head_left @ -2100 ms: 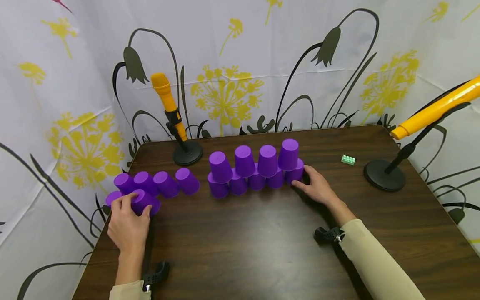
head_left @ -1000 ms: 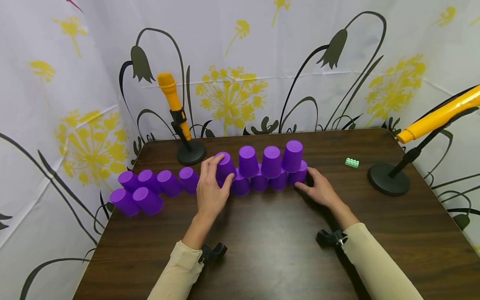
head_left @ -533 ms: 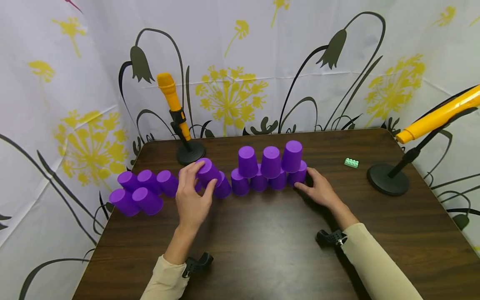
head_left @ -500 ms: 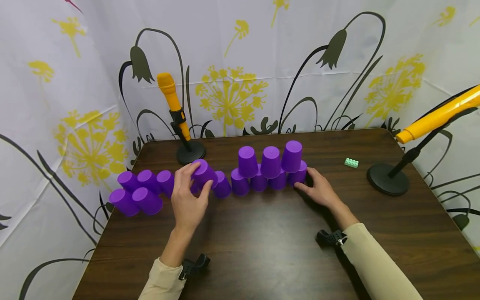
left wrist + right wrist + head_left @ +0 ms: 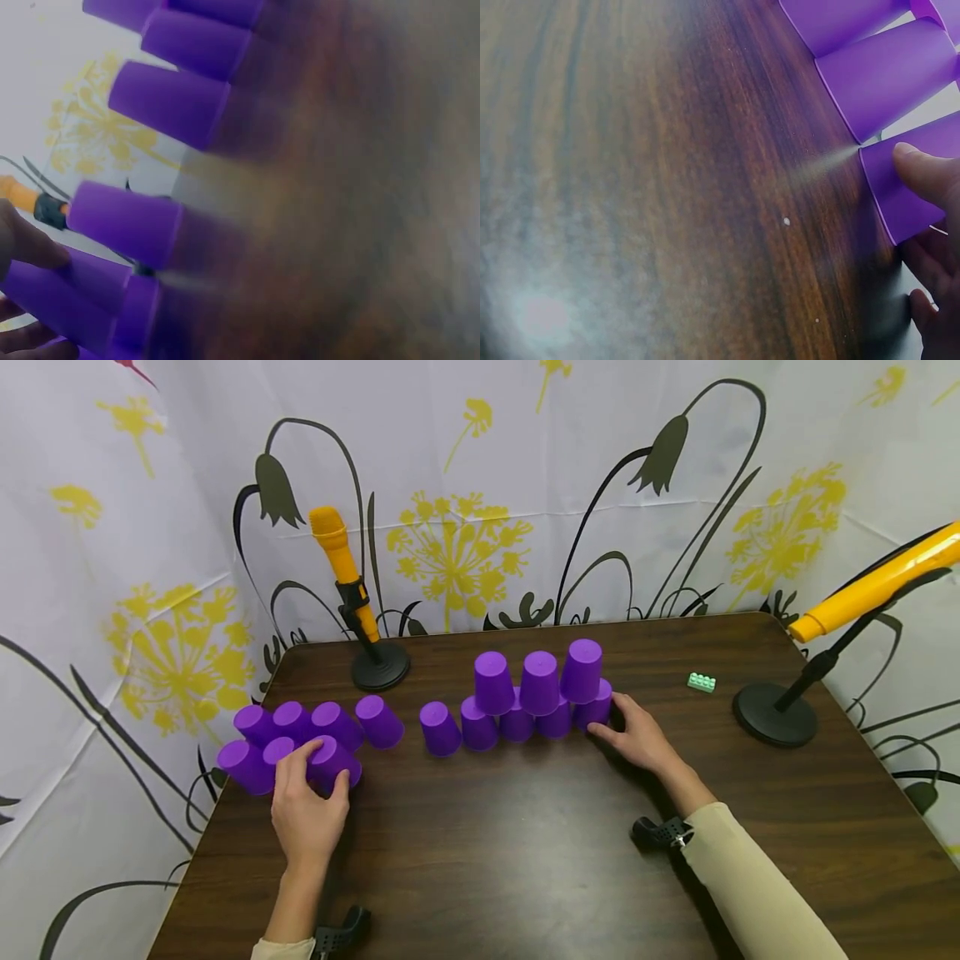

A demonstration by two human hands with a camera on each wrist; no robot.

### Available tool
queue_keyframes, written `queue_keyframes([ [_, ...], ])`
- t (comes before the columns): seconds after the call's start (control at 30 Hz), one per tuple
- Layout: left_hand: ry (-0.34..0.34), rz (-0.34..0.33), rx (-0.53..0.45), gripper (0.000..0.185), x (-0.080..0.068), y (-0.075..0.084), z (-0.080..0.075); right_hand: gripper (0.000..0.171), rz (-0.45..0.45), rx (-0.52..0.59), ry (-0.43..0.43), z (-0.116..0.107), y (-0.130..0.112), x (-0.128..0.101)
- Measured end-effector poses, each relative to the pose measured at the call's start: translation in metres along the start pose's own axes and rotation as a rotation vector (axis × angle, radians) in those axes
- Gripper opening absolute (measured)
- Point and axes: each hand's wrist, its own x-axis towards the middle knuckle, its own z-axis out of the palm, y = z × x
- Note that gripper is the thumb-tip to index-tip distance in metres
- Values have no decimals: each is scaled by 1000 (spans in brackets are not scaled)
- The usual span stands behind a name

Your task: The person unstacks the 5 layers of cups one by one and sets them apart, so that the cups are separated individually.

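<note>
At the table's left, my left hand (image 5: 309,814) grips an upside-down purple cup (image 5: 335,766), thumb on its right side and fingers over its left. In the left wrist view this cup (image 5: 64,300) lies between thumb and fingers. Beside it in the front row are another cup (image 5: 279,749), partly covered by the fingers, and an end cup (image 5: 246,768). Behind them stands a row of several cups (image 5: 379,722). My right hand (image 5: 637,735) holds the rightmost bottom cup (image 5: 594,703) of a two-level stack, thumb in front; three upper cups (image 5: 492,683) bridge the lower ones.
The stack's leftmost bottom cup (image 5: 440,729) carries nothing on top. A yellow microphone (image 5: 341,564) on a black stand rises at the back left; another yellow microphone (image 5: 873,581) leans on a stand at the right. A small green toy brick (image 5: 701,682) lies near the back right.
My left hand went from the left group to the stack, lifted off its leftmost upper cup and carried it left and down to the front row. My right hand stays at the same cup.
</note>
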Motion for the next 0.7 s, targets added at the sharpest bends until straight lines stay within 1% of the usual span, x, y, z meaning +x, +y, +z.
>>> queue_keyframes([
  [0.1,-19,-24,31,57,-3,-7,2,68,2,1,-5,0,0,0],
  [0.27,-56,-40,95,56,-5,-12,3,68,10,-5,0,0,0,1],
  [0.37,-54,-47,145,57,-7,-13,2,69,2,-1,-12,1,-1,2],
  [0.53,-44,-31,228,57,-6,-14,1,69,5,6,-18,1,-2,3],
  [0.7,-45,-3,248,57,-4,-12,4,68,11,-2,4,0,1,1],
])
